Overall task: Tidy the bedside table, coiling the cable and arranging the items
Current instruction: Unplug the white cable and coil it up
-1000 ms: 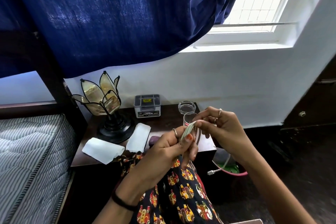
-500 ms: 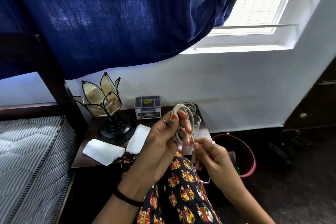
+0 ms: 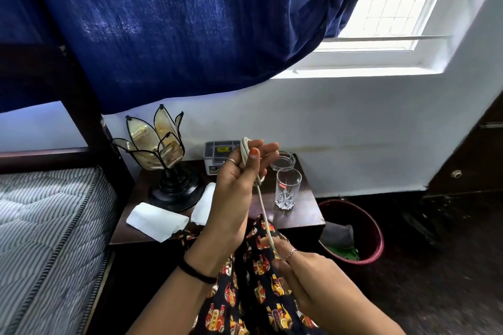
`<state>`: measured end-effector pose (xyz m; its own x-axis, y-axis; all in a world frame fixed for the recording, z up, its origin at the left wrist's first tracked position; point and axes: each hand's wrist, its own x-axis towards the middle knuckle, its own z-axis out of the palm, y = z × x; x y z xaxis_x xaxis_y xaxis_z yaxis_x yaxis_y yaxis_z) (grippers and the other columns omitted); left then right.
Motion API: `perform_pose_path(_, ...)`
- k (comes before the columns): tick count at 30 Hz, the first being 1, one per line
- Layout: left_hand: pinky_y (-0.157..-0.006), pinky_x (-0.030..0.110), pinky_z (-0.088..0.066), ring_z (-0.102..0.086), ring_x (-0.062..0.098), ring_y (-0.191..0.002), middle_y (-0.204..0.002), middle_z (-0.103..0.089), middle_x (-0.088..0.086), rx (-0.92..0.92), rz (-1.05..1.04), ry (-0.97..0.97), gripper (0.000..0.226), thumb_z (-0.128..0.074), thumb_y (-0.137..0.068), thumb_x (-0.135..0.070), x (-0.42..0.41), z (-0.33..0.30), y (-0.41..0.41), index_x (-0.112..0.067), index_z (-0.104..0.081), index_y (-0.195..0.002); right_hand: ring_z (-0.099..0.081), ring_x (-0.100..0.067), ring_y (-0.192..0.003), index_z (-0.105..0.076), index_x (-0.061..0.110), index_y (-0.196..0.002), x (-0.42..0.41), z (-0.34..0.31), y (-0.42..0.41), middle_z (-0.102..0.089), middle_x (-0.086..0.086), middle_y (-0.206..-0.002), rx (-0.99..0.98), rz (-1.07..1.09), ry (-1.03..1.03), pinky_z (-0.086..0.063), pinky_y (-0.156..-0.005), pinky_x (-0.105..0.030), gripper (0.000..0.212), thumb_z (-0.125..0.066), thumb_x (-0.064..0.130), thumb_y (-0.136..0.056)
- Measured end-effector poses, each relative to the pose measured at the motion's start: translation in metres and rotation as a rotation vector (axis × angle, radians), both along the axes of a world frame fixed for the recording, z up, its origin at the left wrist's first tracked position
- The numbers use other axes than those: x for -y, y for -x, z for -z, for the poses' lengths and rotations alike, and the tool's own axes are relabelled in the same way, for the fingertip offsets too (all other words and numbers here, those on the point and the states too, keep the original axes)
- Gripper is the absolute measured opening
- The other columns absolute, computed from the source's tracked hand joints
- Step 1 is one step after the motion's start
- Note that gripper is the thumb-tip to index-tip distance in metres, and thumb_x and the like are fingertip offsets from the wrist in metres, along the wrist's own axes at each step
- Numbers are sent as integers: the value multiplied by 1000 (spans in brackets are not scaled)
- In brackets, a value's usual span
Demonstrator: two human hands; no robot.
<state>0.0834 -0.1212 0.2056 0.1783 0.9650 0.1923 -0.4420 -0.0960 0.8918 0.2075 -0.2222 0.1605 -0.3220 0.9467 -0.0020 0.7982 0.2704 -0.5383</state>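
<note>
Cable taut — left hand raised gripping coils, right hand low, pinching it.

Black wristband, finger rings, orange nail polish, patterned dark garment.

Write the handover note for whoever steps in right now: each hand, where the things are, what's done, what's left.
Left hand: raised above the bedside table, shut on the coiled loops of the white cable.
Right hand: low over the lap, pinching the cable's free run, which stretches taut up to the coil.
On the table: petal lamp, small grey box, glass tumbler, glass ashtray, two white cloths.
Done: several loops wound.
Left: wind the remaining length, set the coil down, arrange the items.
</note>
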Motion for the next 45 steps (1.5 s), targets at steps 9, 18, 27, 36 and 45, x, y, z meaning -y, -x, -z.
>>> perform_pose_path(9, -109, 40, -38, -60, 3, -113, -119, -66, -5, -279, 78, 37, 76, -20, -76, -65, 1, 8, 1, -14, -51, -124, -72, -21, -86, -49, 30, -132, -7, -40, -9, -72, 4, -111, 69, -62, -318, -59, -69, -36, 49, -24, 46, -93)
perform_pose_path(18, -112, 48, -30, -50, 11, -126, -134, -56, -12, -582, 177, 72, 85, -11, -56, -97, 9, 34, 3, -56, -50, -120, -68, 5, -75, -70, 31, -100, -54, -68, -28, -75, 16, -92, -85, 88, -495, -58, -68, -32, 22, -52, 40, -90)
perform_pose_path(27, -108, 20, -34, -50, 0, -123, -127, -62, -10, -570, 334, -16, 56, -35, -87, -55, 21, 34, 8, -25, -50, -132, -70, -11, -79, -69, 34, -94, -85, -60, -40, -74, 16, -88, -84, 128, -423, -56, -68, -38, 33, -47, 54, -78)
perform_pose_path(36, -70, 22, -44, -52, 15, -61, -74, -52, 8, -369, 403, -6, 32, -35, -98, -33, 24, 35, 14, -14, -60, -102, -70, -4, -86, -71, 29, -96, -98, -44, -44, -75, 16, -94, -191, 81, -363, -55, -77, -39, 19, -58, 39, -87)
perform_pose_path(45, -57, 26, -14, -34, 4, -45, -57, -50, -6, 162, 372, 223, 25, -40, -90, -25, 21, 25, 17, -5, -55, -89, -53, 6, -53, -67, 12, -111, -95, -31, -43, -52, 20, -58, -213, 69, -299, -35, -52, -5, 23, -50, 16, -96)
